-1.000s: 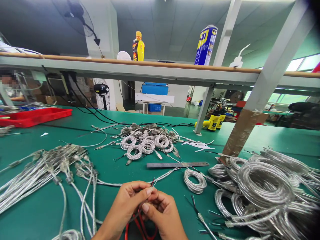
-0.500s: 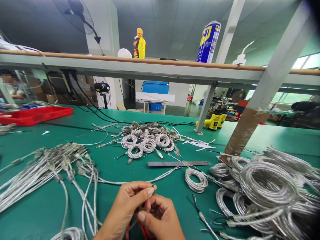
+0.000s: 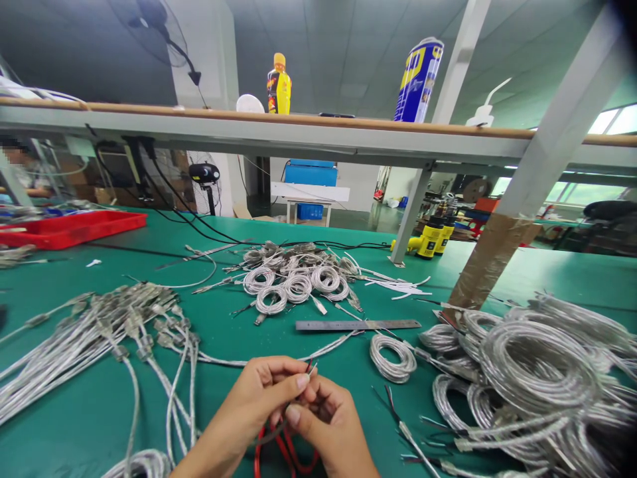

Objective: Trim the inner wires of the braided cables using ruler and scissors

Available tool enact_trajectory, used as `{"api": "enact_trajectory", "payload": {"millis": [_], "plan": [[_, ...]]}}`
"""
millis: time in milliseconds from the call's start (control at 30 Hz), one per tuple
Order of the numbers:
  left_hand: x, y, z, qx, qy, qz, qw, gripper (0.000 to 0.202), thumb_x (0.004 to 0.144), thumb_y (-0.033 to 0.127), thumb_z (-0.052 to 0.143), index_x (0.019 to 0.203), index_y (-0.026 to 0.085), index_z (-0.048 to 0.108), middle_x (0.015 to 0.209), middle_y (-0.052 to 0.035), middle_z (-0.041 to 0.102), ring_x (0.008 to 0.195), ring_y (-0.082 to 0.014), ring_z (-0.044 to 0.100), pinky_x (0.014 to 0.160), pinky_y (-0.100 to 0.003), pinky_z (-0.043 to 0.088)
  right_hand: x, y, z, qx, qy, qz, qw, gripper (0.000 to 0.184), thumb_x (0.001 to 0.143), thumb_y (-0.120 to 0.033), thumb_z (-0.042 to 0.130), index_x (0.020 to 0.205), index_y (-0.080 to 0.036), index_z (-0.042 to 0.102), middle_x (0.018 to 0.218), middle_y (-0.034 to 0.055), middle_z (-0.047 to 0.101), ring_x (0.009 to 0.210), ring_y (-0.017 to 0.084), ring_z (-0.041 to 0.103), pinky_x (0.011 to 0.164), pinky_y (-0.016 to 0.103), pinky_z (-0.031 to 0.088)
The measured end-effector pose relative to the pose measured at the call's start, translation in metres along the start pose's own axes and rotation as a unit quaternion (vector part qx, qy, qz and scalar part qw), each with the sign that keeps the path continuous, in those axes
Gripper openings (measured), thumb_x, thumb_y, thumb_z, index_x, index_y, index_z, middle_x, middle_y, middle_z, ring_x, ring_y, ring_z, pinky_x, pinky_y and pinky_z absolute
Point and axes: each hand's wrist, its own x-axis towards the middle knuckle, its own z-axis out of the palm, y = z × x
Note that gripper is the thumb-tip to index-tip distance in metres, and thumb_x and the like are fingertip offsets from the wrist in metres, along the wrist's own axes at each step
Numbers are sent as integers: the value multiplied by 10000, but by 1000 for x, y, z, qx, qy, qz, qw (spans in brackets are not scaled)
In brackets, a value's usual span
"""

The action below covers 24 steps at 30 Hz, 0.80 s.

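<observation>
My left hand [image 3: 261, 398] and my right hand [image 3: 328, 425] meet at the bottom centre, both pinched on the end of a thin silver braided cable [image 3: 328, 345] whose red and black wire tips poke out above my fingers. Red wire loops [image 3: 288, 448] hang below my hands. The cable runs up and right toward a steel ruler [image 3: 357, 324]. A small coiled cable [image 3: 393, 356] lies just right of my hands.
A bundle of straight silver cables [image 3: 89, 338] fans out at the left. Several small coils [image 3: 296, 279] sit at the table's middle, a big heap of coils [image 3: 532, 378] at the right. A red tray [image 3: 70, 228], a taped post [image 3: 490, 262], and an overhead shelf with bottles are beyond.
My fingers shifted slightly on the cable end; the red and black tips dipped behind my fingers and show again now. The view rose a little.
</observation>
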Motion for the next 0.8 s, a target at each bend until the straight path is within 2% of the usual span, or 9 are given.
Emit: {"api": "enact_trajectory", "payload": {"millis": [67,233,400,500,800], "plan": [[2,-1,-1,13,10,9,1000,179,657,279,635,688,103,642,570,-15,616,356,-9,376,353,-122,256,-1,-4,-2,-32,10,-10,999,183,649,-298,607,615,-165,486,545,-7,533,550,132,506,575,253,395],[5,-7,1,37,35,13,999,189,645,285,634,701,105,638,538,-11,622,304,-19,422,336,-130,287,-4,-9,-14,-126,122,-51,983,145,716,-298,544,759,-160,551,650,4,556,607,129,506,572,235,404],[4,-10,6,75,21,-3,997,197,653,284,610,691,93,640,521,-6,608,274,-20,422,298,-123,260,-1,-14,-19,-208,169,-82,960,158,675,-304,598,676,-149,566,628,0,545,566,118,485,554,234,395],[4,-10,6,80,17,-7,997,191,659,280,599,677,91,626,511,-12,615,264,-18,423,288,-114,237,1,-17,-18,-203,168,-76,962,156,660,-296,615,635,-145,583,607,-5,535,574,114,468,551,225,379],[0,-6,5,62,-8,2,998,186,666,289,581,591,132,515,450,-17,629,220,-28,411,260,-104,203,0,-14,-16,-59,100,-2,993,204,680,-345,612,646,-144,616,537,-36,472,499,65,378,510,197,307]]}}
